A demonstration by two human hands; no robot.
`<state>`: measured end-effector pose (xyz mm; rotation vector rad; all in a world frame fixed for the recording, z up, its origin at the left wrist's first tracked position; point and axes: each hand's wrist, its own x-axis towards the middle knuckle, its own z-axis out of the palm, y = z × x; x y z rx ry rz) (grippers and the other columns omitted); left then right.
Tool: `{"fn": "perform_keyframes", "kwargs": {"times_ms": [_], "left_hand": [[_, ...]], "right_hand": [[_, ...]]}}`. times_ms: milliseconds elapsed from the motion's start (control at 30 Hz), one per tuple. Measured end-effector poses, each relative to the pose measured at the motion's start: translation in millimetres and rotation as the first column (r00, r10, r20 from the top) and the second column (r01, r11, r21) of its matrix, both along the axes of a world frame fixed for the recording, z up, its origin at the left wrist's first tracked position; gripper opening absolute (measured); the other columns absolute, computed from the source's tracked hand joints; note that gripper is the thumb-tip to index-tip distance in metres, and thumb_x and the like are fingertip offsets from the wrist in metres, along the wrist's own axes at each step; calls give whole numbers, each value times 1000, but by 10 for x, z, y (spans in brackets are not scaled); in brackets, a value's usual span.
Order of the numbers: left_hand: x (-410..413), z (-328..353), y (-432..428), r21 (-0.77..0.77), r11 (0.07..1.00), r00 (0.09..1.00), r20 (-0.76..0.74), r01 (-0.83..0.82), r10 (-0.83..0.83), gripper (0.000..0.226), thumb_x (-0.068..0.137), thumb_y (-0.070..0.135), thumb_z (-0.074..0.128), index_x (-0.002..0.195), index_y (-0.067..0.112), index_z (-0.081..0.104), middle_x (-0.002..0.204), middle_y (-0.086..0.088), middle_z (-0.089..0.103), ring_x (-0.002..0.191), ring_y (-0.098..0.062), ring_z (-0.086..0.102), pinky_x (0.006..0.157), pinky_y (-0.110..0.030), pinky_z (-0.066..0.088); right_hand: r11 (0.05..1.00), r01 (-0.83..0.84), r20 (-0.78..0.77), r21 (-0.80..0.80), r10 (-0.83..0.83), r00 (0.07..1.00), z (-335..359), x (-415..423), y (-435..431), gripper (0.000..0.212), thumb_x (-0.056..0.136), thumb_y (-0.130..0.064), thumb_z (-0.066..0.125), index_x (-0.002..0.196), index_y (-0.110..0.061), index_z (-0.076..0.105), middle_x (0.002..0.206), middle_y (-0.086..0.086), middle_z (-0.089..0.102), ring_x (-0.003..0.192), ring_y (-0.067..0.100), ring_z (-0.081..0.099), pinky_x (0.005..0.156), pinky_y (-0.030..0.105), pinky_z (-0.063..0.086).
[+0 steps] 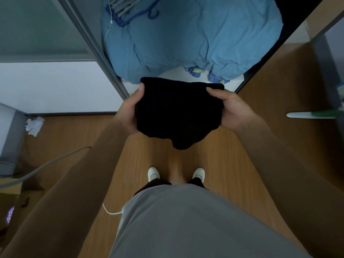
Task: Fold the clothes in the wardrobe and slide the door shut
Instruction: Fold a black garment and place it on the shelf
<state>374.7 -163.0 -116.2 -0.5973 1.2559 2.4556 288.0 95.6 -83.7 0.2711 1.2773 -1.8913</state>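
While aloft, garment [178, 112] between hands [130, 111] [233, 110].

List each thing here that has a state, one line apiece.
Black garment: folded, held in the air by both hands.
Left hand: grips its left side.
Right hand: grips its right side.
Wardrobe door: slid open.
Blue bedding: bunched up inside the wardrobe.

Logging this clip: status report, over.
Left hand and right hand grip the black garment, folded. Wardrobe door open. Blue bedding crowds the shelf ahead.
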Motion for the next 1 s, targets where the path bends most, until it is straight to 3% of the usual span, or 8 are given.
{"fn": "perform_keyframes", "kwargs": {"times_ms": [67, 167, 233, 433, 700, 800, 900, 1000], "left_hand": [[57, -52, -15, 26, 997, 996, 29, 79, -79, 71, 65, 60, 83, 121, 18, 72, 119, -8, 72, 110, -24, 69, 84, -36, 58], [27, -2, 103, 0, 991, 983, 124, 137, -136, 41, 71, 45, 85, 100, 16, 81, 108, -8, 76, 101, -21, 73, 79, -31, 59], [-68, 74, 204, -52, 996, 987, 145, 71, -63, 27, 86, 39, 74, 97, 16, 82, 105, -7, 77, 97, -20, 74, 76, -30, 59], [-232, 237, 300, -19, 998, 986, 154, -67, 69, 28, 94, 30, 62, 88, 13, 83, 95, -6, 77, 85, -19, 74, 73, -29, 59], [-257, 404, 127, -94, 990, 972, 199, -109, 126, 43, 89, 29, 70, 126, 9, 65, 108, -8, 74, 95, -23, 73, 75, -33, 58], [-264, 450, 30, -117, 988, 976, 184, -97, 118, 44, 87, 29, 71, 126, 9, 66, 108, -8, 75, 98, -22, 73, 77, -33, 58], [-295, 487, -11, -186, 982, 974, 208, -46, 85, 41, 86, 30, 73, 121, 9, 67, 104, -8, 77, 95, -21, 74, 77, -33, 59], [-339, 496, -42, -273, 962, 966, 251, 12, 59, 38, 86, 31, 75, 117, 10, 68, 103, -8, 77, 92, -22, 75, 72, -30, 59]], "right_hand": [[1000, -7, 3, 6, 7, 1000, 20, -6, -23, 24, 96, -18, 60, 112, -8, 74, 113, 9, 74, 102, 22, 73, 84, 31, 60], [999, -39, 9, 28, 38, 999, 25, -22, -71, 26, 96, -16, 60, 117, -6, 71, 109, 9, 74, 99, 21, 72, 83, 30, 59], [998, -40, 23, 44, 39, 999, 0, -44, -89, 30, 94, -18, 62, 120, -6, 69, 107, 8, 73, 98, 21, 72, 84, 30, 59], [994, -59, -123, 96, 70, 990, -123, -63, -28, 33, 94, -27, 67, 123, -13, 69, 118, 7, 72, 108, 22, 70, 88, 32, 57], [961, 125, -304, 248, -46, 952, -103, 29, -176, 25, 99, -7, 59, 122, -7, 67, 115, 10, 74, 108, 24, 70, 103, 40, 52], [963, 175, -292, 207, -110, 950, -44, -5, -172, 31, 102, -6, 53, 132, -8, 61, 124, 13, 70, 116, 26, 67, 106, 42, 50], [978, 182, -277, 105, -147, 950, -21, -61, -118, 44, 102, -6, 51, 142, -24, 52, 127, 8, 69, 114, 21, 67, 102, 37, 52], [994, 93, -295, 48, -75, 952, -4, -77, -83, 37, 101, -4, 49, 124, -25, 70, 116, 12, 69, 107, 25, 66, 102, 37, 52]]}}
